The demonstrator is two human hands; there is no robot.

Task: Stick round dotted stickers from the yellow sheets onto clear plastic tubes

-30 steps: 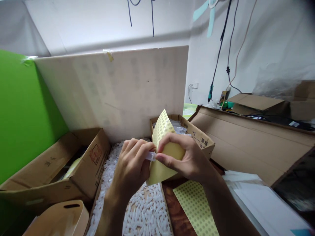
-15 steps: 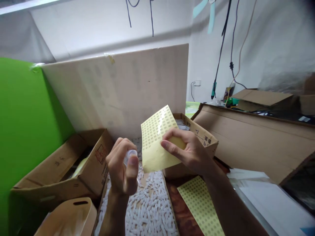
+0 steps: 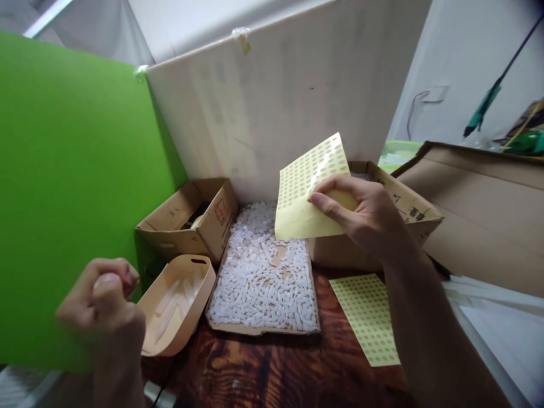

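Pinched between thumb and fingers of my right hand [image 3: 361, 212] is a yellow sheet of small round stickers [image 3: 310, 181], raised and slightly curled, its lower part bare of dots. My left hand [image 3: 104, 294] is closed in a fist at the left, somewhat blurred; whatever it may hold is hidden. Close beside that hand stands a tan plastic bin [image 3: 187, 306] with several clear tubes [image 3: 181, 300] in it. A shallow cardboard tray [image 3: 266, 330] covered with many small white plastic pieces [image 3: 263, 289] lies between the hands. Another sticker sheet [image 3: 365, 314] rests flat under my right forearm.
Behind the bin is an open cardboard box [image 3: 182, 241]; a second box [image 3: 340, 252] stands behind the held sheet. A green panel [image 3: 76, 170] and a white board [image 3: 272, 107] wall in the dark wooden table [image 3: 255, 368]. Cardboard [image 3: 484, 221] leans at right.
My left hand has moved left and down, away from the sheet; the small clear piece seen in it no longer shows. My right hand still holds the sheet. The view has tilted down and turned left.
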